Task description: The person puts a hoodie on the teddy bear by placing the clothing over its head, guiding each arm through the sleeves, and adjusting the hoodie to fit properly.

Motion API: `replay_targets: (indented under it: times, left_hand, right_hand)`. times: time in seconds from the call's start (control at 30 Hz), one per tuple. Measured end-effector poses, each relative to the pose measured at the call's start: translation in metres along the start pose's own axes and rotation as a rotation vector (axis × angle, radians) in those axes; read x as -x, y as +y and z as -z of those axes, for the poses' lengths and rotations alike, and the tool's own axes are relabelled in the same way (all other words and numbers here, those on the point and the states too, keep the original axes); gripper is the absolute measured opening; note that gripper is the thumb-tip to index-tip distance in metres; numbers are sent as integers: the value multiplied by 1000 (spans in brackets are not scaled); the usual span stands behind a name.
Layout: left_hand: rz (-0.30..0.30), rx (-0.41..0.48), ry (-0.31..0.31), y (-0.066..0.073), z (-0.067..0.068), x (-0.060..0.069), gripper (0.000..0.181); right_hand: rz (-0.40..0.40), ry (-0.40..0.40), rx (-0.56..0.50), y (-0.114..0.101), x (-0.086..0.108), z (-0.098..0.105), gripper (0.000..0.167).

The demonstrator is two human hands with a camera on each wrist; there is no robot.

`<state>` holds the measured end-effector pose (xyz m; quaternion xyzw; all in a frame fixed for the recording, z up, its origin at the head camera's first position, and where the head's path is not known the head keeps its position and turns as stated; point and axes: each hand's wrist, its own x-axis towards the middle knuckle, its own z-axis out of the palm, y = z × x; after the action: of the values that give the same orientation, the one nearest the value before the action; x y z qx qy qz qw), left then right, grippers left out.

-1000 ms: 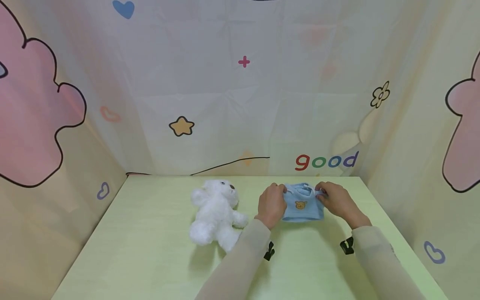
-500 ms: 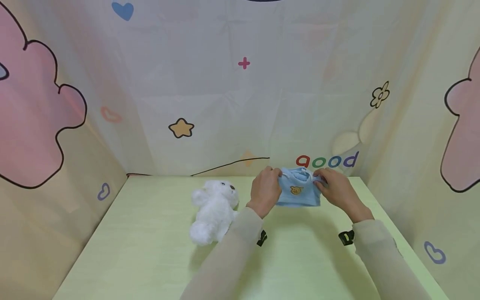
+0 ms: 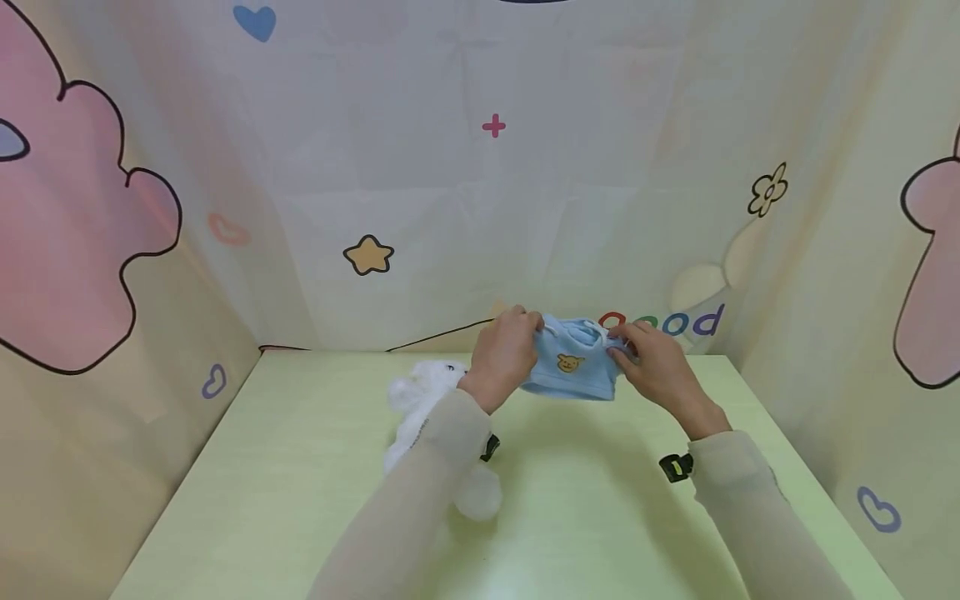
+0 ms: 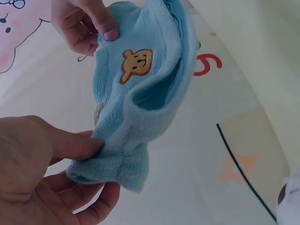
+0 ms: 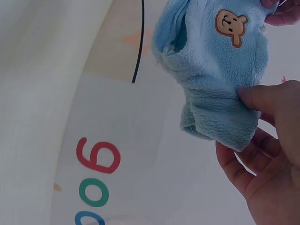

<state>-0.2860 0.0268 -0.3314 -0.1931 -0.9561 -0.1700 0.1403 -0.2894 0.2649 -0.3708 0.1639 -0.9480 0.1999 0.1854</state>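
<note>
A small light-blue doll hoodie [image 3: 573,375] with a tan bear patch hangs above the table between both hands. My left hand [image 3: 504,354] pinches one sleeve; the left wrist view shows the thumb on top of the fleece sleeve [image 4: 115,164] and fingers beneath. On the other side my right hand [image 3: 660,371] pinches the opposite sleeve [image 5: 225,112] between thumb and fingers. The garment's bottom opening gapes in both wrist views. A white plush bear [image 3: 420,387] lies on its back on the table, partly hidden behind the left hand and forearm.
The pale green table [image 3: 285,467] is enclosed by a printed curtain [image 3: 420,167] at the back and sides. Black straps [image 3: 677,467] show at the wrists.
Both hands have lifted the hoodie off the table and carried it up and leftward. The left forearm now covers more of the plush bear.
</note>
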Motion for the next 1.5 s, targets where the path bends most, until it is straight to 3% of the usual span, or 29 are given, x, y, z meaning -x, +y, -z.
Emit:
replay_targets:
  times: [0.33,0.87,1.1,1.5]
  left_hand:
    - [-61,42,-25,-27,31,4,26]
    - [-88,54,24,-78,55,23,24]
    - [-66,70,8,-104,54,29,25]
    - [-52,137,-85,-139,38,39,28]
  right_hand:
    - [44,51,-54,-21,-8,-11,25]
    - [39,21,-174,-64,-27,-48,25]
    - [60,9,-230,-81,-33,-69,22]
    - [9,-146,-293,-88,-29,-108,21]
